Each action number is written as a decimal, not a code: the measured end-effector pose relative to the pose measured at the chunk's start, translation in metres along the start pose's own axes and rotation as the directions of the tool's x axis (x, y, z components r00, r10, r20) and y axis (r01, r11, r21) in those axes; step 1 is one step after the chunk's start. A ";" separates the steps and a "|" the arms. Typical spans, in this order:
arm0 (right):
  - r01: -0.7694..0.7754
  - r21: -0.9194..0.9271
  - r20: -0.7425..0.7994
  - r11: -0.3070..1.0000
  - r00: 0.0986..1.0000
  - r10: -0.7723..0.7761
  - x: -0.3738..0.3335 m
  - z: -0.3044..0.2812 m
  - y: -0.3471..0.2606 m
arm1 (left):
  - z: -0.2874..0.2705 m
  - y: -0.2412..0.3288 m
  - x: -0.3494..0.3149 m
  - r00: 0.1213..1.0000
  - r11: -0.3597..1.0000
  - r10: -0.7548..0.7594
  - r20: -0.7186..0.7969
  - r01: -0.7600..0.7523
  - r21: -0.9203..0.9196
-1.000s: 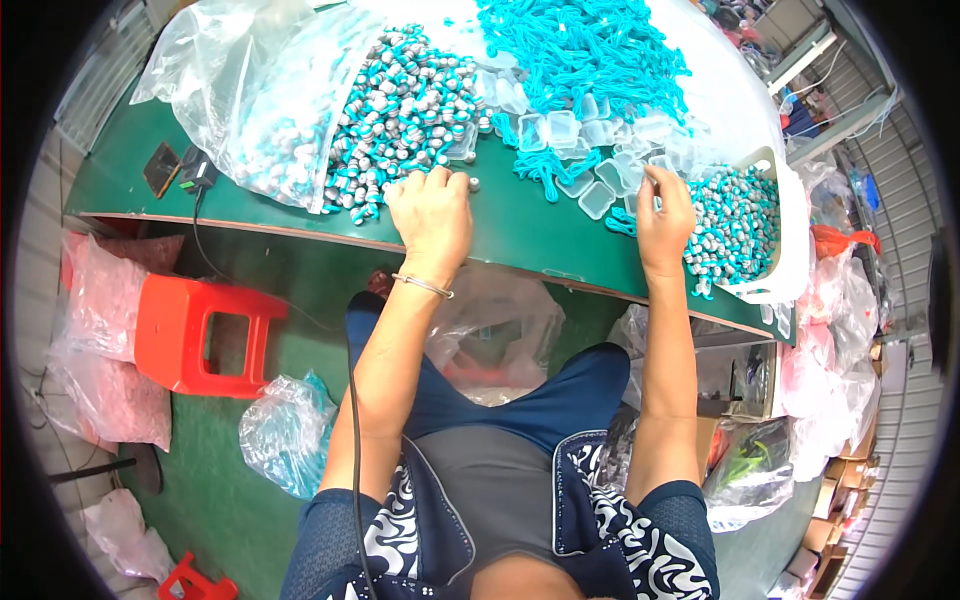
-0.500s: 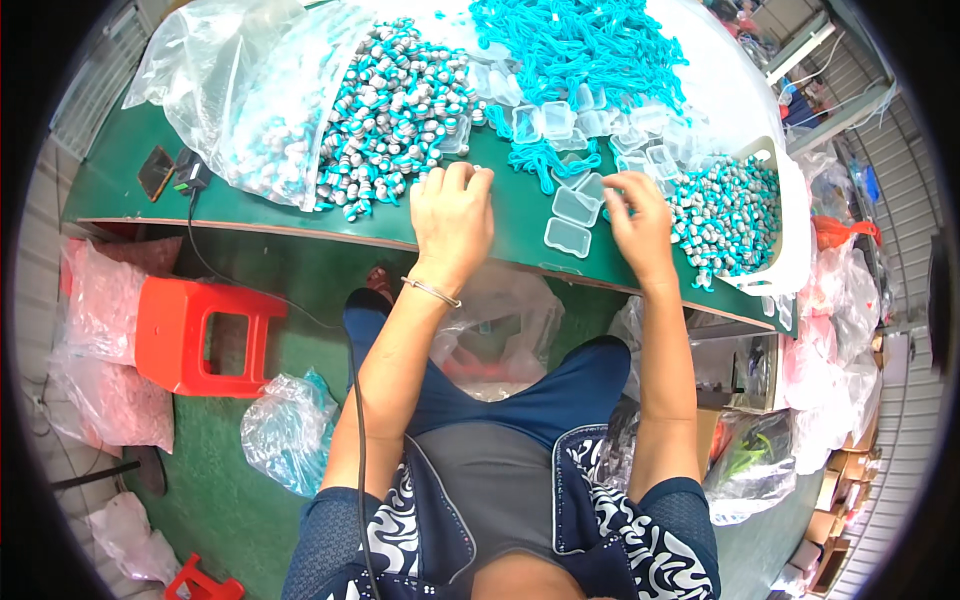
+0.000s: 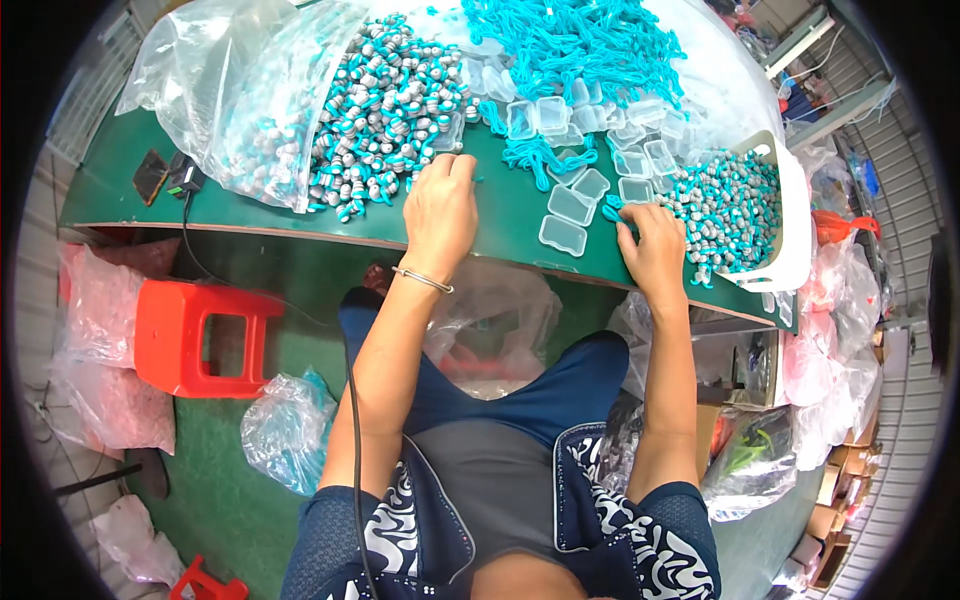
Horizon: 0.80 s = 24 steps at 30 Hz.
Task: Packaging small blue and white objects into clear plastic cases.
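My left hand (image 3: 440, 210) is over the front of the table, its fingers curled down and together beside the large pile of grey-and-teal striped plugs (image 3: 380, 110). Whatever those fingers hold is hidden under the hand. My right hand (image 3: 656, 248) is at the near left side of a white bin (image 3: 795, 215) of smaller grey-and-teal pieces. A small piece of teal cord (image 3: 611, 208) shows at its thumb and index fingertips, which look closed on it. Between the hands lie clear plastic cases (image 3: 572, 206), and behind them a small bunch of teal cords (image 3: 545, 158).
A heap of teal cords (image 3: 580, 50) covers the back of the green table. Clear bags (image 3: 260, 130) of plugs lie at the left, next to a black device with a cable (image 3: 184, 178). A red stool (image 3: 165, 335) stands on the floor at the left.
My right hand has moved right and toward me, uncovering another clear case and the teal cord at its fingertips. My left hand has shifted slightly left and away from me.
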State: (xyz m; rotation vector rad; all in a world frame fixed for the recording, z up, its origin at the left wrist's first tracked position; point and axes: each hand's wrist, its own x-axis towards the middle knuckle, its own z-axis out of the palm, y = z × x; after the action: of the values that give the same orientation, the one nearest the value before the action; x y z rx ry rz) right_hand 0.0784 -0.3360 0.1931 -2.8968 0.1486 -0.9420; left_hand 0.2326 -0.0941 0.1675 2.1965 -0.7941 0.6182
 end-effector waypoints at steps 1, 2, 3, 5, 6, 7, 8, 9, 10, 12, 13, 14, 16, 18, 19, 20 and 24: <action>-0.009 0.034 -0.016 0.999 1.000 0.010 -0.001 -0.001 0.000 | -0.001 0.000 0.001 0.999 1.000 -0.020 0.027 0.021 -0.010; -0.018 0.067 -0.031 0.998 0.999 0.020 -0.001 -0.002 -0.001 | -0.002 0.000 0.001 0.998 0.999 -0.040 0.054 0.041 -0.020; -0.055 0.164 -0.041 0.985 0.997 0.062 -0.001 -0.004 -0.002 | -0.003 0.001 0.001 0.997 0.996 -0.057 0.059 0.060 -0.058; -0.122 0.351 -0.047 0.928 0.988 0.148 0.000 -0.007 -0.007 | -0.005 0.002 -0.001 0.993 0.986 -0.090 0.073 0.099 -0.135; -0.069 0.392 -0.042 0.917 0.995 0.093 0.003 -0.009 -0.014 | -0.004 0.003 -0.002 0.995 0.979 -0.073 0.061 0.083 -0.185; -0.023 0.431 -0.036 0.902 0.998 0.042 0.005 -0.012 -0.024 | -0.002 0.004 -0.005 0.997 0.969 -0.056 0.053 0.067 -0.237; 0.023 0.471 -0.033 0.882 0.999 -0.008 0.006 -0.012 -0.032 | 0.001 0.006 -0.008 0.998 0.957 -0.040 0.044 0.051 -0.287; 0.114 0.426 -0.018 0.898 0.993 -0.118 0.009 -0.011 -0.036 | 0.002 0.008 -0.009 0.999 0.964 0.004 0.032 0.004 -0.265; 0.162 0.418 0.008 0.894 0.983 -0.182 0.012 -0.009 -0.039 | 0.002 0.010 -0.010 0.999 0.965 0.007 0.043 0.004 -0.263; 0.214 0.397 0.011 0.892 0.971 -0.238 0.014 -0.001 -0.042 | 0.000 0.012 -0.011 0.998 0.967 0.012 0.064 0.005 -0.256; 0.216 0.386 0.010 0.897 0.971 -0.238 0.014 0.001 -0.042 | -0.001 0.013 -0.011 0.998 0.965 0.015 0.069 0.004 -0.263; 0.218 0.374 0.010 0.901 0.971 -0.239 0.014 0.002 -0.043 | -0.002 0.013 -0.011 0.997 0.963 0.018 0.073 0.002 -0.270; 0.220 0.371 0.006 0.902 0.971 -0.239 0.016 0.004 -0.045 | -0.004 0.012 -0.011 0.994 0.964 0.000 0.110 0.029 -0.265; 0.215 0.382 0.003 0.899 0.972 -0.234 0.018 0.004 -0.048 | -0.007 0.012 -0.011 0.983 0.966 -0.041 0.177 0.085 -0.245; 0.214 0.376 0.003 0.901 0.973 -0.232 0.018 0.005 -0.048 | -0.009 0.015 -0.011 0.993 0.972 -0.004 0.119 0.032 -0.232; 0.212 0.371 0.004 0.904 0.973 -0.230 0.019 0.007 -0.048 | -0.011 0.021 -0.011 0.998 0.976 0.034 0.061 -0.021 -0.215; 0.203 0.357 0.011 0.912 0.975 -0.222 0.020 0.008 -0.048 | -0.014 0.036 -0.009 0.953 0.955 0.256 0.159 -0.223 -0.197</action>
State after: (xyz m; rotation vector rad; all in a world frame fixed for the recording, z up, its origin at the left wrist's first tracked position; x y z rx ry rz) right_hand 0.1026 -0.2903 0.2041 -2.6300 -0.3166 -0.8206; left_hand 0.1985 -0.1006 0.1873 2.0288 -1.1810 0.4451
